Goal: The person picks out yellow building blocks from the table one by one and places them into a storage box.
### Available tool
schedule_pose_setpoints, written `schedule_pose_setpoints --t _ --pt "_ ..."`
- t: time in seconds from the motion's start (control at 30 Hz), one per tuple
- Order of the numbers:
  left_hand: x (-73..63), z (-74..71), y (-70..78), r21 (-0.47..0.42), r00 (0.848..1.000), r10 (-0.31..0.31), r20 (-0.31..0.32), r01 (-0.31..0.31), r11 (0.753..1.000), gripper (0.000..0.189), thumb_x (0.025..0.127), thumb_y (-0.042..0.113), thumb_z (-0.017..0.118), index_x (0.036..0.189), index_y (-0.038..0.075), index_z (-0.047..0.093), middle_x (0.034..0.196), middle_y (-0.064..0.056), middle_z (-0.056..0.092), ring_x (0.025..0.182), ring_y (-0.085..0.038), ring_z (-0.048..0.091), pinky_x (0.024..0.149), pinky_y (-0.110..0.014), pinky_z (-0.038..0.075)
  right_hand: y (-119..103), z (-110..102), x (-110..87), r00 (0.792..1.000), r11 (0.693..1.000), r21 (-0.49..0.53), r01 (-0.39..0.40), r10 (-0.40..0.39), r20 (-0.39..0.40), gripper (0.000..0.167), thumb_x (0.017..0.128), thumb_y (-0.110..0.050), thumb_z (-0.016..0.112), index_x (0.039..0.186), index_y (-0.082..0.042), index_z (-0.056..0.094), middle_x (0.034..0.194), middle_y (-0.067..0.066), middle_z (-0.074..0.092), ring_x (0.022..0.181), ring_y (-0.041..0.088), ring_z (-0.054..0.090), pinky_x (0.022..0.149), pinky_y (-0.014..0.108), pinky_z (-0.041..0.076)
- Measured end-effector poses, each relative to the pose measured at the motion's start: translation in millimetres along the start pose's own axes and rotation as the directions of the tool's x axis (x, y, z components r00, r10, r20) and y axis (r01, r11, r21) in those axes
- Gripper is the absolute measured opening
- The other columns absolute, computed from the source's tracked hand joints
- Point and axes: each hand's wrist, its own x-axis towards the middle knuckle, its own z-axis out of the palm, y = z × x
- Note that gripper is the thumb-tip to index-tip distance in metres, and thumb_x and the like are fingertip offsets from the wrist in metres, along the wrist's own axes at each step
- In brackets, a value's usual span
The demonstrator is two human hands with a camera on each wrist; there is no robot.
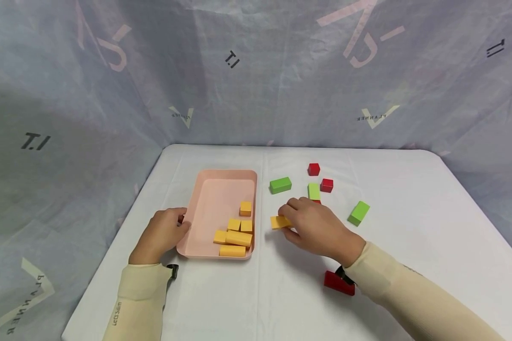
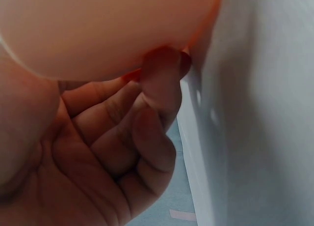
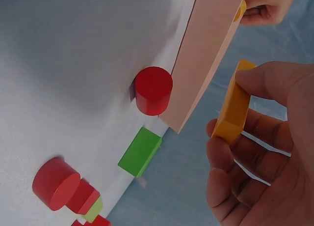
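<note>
My right hand (image 1: 313, 225) pinches a yellow rectangular block (image 3: 234, 105) between thumb and fingers, above the table just right of a pink tray (image 1: 192, 203). The tray's left edge is gripped by my left hand (image 1: 164, 232), thumb at the rim and fingers curled against the outer side. Inside the tray, towards its near right corner, lie several yellow pieces: cubes such as one yellow cube (image 1: 245, 208), and rounded ones such as a yellow cylinder (image 1: 232, 251). In the left wrist view, the tray's wall covers some fingertips.
Beyond my right hand are a green block (image 1: 280, 185), two red cubes (image 1: 314, 169) and a light green block (image 1: 313, 191). Another green block (image 1: 359, 213) lies farther right. A red wedge-like block (image 1: 339, 283) sits under my right wrist. Red cylinders (image 3: 153, 91) show in the right wrist view.
</note>
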Motion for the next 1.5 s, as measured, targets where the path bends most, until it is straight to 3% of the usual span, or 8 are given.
schedule_pose_setpoints --t 0.33,0.57,1.0,1.5 --pt "0.0 -1.3 1.7 0.007 1.0 -0.004 -0.003 0.004 1.0 0.018 0.097 0.011 0.062 0.11 0.008 0.073 0.095 -0.007 0.074 0.073 -0.015 0.064 0.065 -0.031 0.052 -4.8 3.9 5.7 1.0 1.0 0.018 0.003 -0.003 0.011 0.029 0.085 -0.026 0.08 0.111 -0.018 0.071 0.101 -0.006 0.065 0.091 0.012 0.059 0.074 0.026 0.055" --pt "0.6 -3.1 3.5 0.016 1.0 -0.001 -0.003 0.001 1.0 0.008 0.097 0.009 0.062 0.095 0.008 0.07 0.087 -0.005 0.071 0.068 -0.015 0.06 0.06 -0.031 0.048 -7.7 7.1 9.2 1.0 1.0 0.004 0.016 -0.016 0.025 0.03 0.085 -0.027 0.08 0.112 -0.018 0.071 0.102 -0.006 0.065 0.091 0.012 0.06 0.075 0.025 0.055" --pt "-0.4 -2.5 1.9 0.005 0.999 -0.034 0.005 0.034 0.999 0.024 0.098 0.012 0.062 0.119 0.005 0.072 0.1 -0.01 0.075 0.075 -0.015 0.065 0.066 -0.031 0.054 -14.8 6.7 17.7 0.998 0.999 0.023 0.03 -0.031 0.051 0.029 0.086 -0.022 0.076 0.113 -0.015 0.071 0.103 -0.004 0.065 0.094 0.013 0.06 0.078 0.026 0.056" --pt "-0.1 1.4 3.0 -0.002 0.999 -0.03 0.009 0.031 1.0 0.027 0.097 0.011 0.063 0.123 0.004 0.072 0.101 -0.009 0.075 0.077 -0.015 0.066 0.067 -0.031 0.054 -19.6 7.4 26.1 0.998 0.998 0.048 0.044 -0.046 0.049 0.029 0.086 -0.017 0.072 0.115 -0.012 0.071 0.103 -0.003 0.065 0.099 0.015 0.061 0.085 0.028 0.056"
